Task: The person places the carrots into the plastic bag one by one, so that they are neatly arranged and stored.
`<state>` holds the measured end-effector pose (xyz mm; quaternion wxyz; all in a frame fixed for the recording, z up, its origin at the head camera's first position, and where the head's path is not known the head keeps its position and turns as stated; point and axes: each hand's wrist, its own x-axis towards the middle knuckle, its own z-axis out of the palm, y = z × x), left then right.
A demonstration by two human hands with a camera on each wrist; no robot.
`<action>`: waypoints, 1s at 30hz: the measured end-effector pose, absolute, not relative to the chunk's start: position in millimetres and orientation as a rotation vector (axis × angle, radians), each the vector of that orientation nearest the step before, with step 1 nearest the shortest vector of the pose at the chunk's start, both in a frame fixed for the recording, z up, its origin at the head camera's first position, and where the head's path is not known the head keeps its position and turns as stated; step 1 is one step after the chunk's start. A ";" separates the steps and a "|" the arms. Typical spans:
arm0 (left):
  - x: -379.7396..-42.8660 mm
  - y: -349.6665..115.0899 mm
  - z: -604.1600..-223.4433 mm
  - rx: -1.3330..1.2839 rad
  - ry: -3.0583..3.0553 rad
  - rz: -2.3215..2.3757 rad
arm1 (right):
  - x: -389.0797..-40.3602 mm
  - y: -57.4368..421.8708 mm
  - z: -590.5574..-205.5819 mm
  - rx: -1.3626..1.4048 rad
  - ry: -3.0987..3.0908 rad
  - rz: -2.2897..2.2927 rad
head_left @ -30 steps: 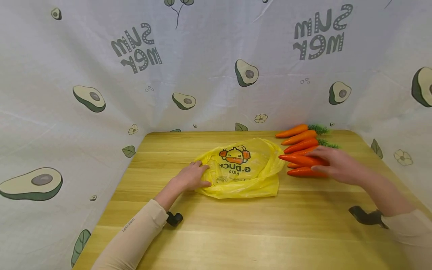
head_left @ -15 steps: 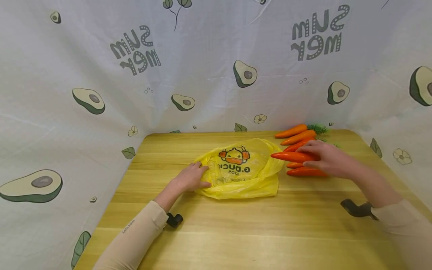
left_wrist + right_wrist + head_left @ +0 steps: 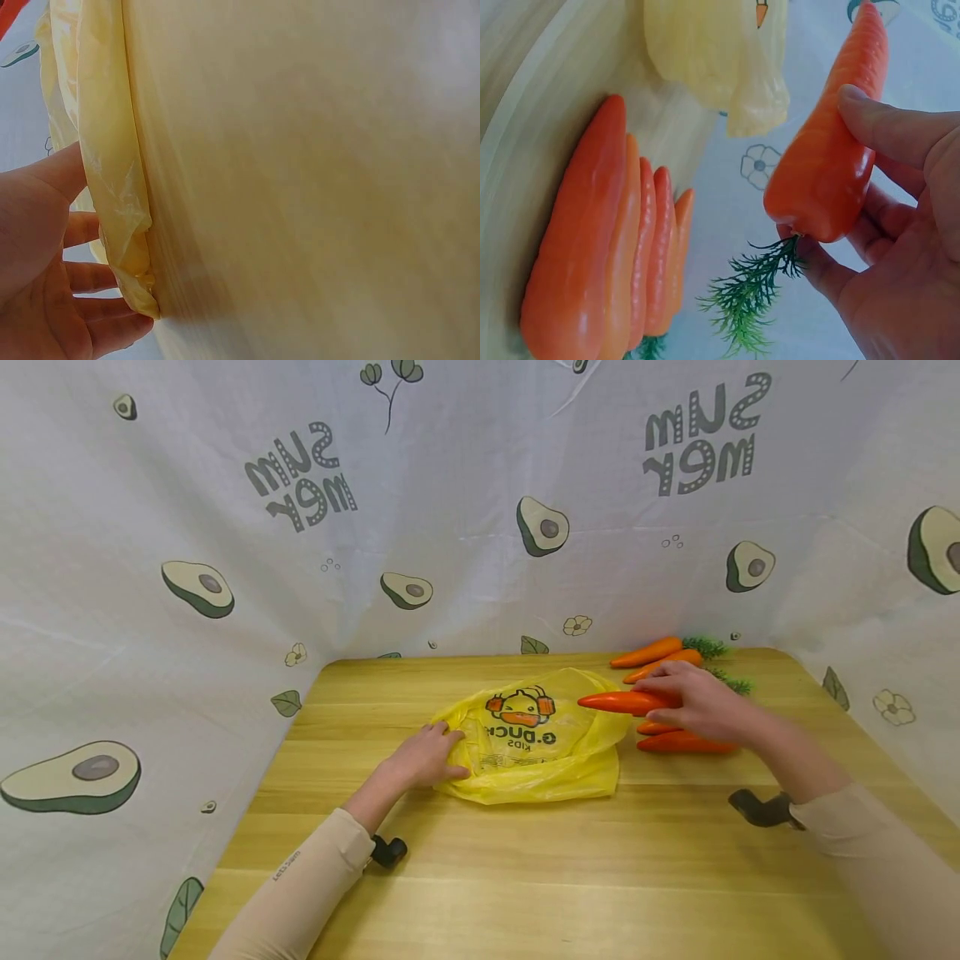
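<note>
A yellow plastic bag (image 3: 551,783) with a printed duck lies flattened on the table, its mouth spread. At its left edge rests my left hand (image 3: 422,755), thumb and fingers spread apart against the plastic. In the left wrist view the fingers (image 3: 94,277) reach along the folded yellow film. My right hand (image 3: 701,700) grips a red-orange carrot (image 3: 825,161) by its thick end, green leaves hanging below the palm. The carrot's tip points left and overlaps the bag's right rim in the head view. Beside that hand lie several more carrots (image 3: 648,652), partly hidden by it.
The wooden table (image 3: 525,877) bears the bag and the row of carrots at its back right. A white cloth (image 3: 465,510) printed with avocados hangs behind and at both sides. A black wrist mount (image 3: 761,807) juts from the right sleeve.
My right hand has lifted the carrot from the pile and carried it left toward the bag. The left hand stays at the bag's edge.
</note>
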<state>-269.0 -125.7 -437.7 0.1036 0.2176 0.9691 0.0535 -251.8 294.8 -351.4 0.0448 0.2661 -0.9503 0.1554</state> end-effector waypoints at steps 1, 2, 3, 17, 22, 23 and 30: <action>-268.7 -125.9 -437.8 0.642 2.859 0.158 | -253.0 293.1 -351.8 0.823 -2.896 0.479; -268.5 -126.1 -437.9 0.644 2.860 0.159 | -254.2 291.5 -352.3 0.834 -2.888 0.480; -268.4 -126.2 -437.9 0.646 2.860 0.159 | -255.4 289.8 -352.8 0.846 -2.880 0.480; -267.3 -126.1 -437.0 0.648 2.854 0.160 | -271.7 264.1 -353.7 0.914 -2.894 0.568; -269.3 -125.3 -439.0 0.642 2.859 0.137 | -277.6 252.3 -352.2 0.977 -2.878 0.553; -269.8 -125.2 -439.7 0.642 2.859 0.133 | -278.7 249.5 -351.7 0.978 -2.884 0.552; -270.6 -125.0 -439.2 0.653 2.856 0.109 | -289.3 229.4 -351.1 0.956 -2.943 0.541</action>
